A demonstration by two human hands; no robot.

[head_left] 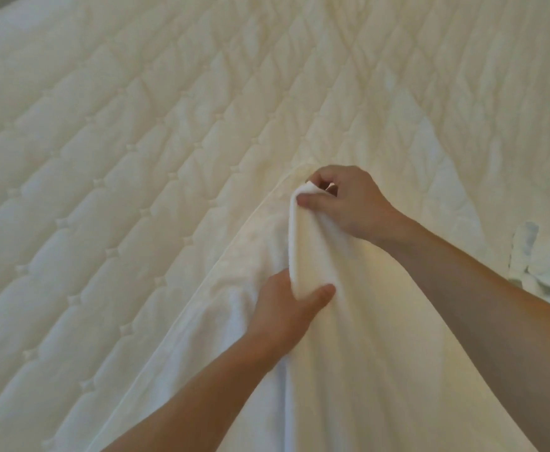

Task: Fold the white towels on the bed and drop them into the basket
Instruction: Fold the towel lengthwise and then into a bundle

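Note:
A white towel [342, 370] is lifted off the quilted bed [120, 177] in front of me and hangs down toward the bottom of the view in long folds. My right hand [348, 203] pinches its top edge between thumb and fingers. My left hand [286, 308] grips the same bunched edge a little lower, thumb on the near side. The basket is out of view.
More crumpled white towels [541, 262] lie on the bed at the right edge, just beyond my right forearm. The cream quilted mattress surface stretches far to the left and back.

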